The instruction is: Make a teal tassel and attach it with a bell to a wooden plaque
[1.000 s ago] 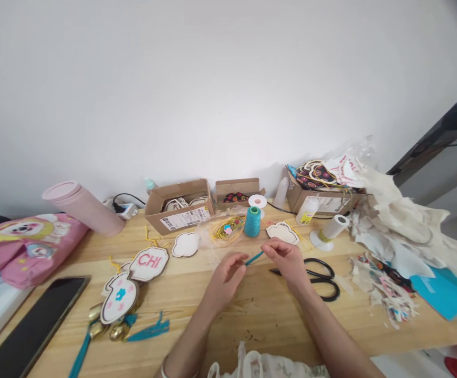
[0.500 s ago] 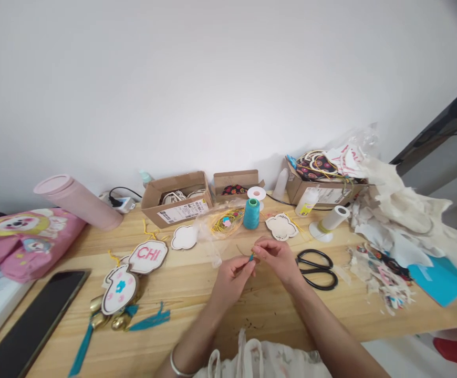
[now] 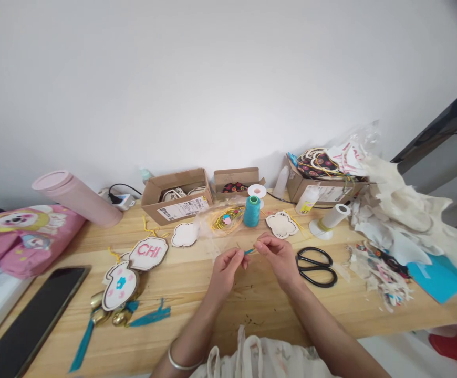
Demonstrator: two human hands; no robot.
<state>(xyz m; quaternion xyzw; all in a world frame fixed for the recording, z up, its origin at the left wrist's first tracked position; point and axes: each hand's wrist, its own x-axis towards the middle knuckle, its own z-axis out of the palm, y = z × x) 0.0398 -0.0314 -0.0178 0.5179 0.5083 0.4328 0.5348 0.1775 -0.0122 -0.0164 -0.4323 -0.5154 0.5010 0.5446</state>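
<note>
Over the middle of the table, my left hand [image 3: 228, 266] is closed in a pinch on a short teal thread bundle [image 3: 249, 252]. The thumb and fingertips of my right hand [image 3: 274, 253] meet at the bundle's other end, also pinched; the exact strand there is too small to make out. A cone of teal thread [image 3: 251, 212] stands upright just beyond my hands. Black-handled scissors [image 3: 315, 266] lie right of my right hand. A flower-shaped white piece [image 3: 282, 224] rests behind that hand, and a cloud-shaped piece [image 3: 184, 234] lies farther left.
At left lie charms with bells [image 3: 148, 254], a teal tassel [image 3: 149, 316], a black phone [image 3: 35, 317] and a pink tumbler [image 3: 78, 198]. Cardboard boxes [image 3: 178, 212] line the wall. Glue bottle [image 3: 307, 200], white roll [image 3: 334, 216] and fabric scraps [image 3: 386, 275] are at right.
My hands have moved slightly apart, so more of the teal thread bundle shows between them. The view has shifted a little; objects on the table stay in place.
</note>
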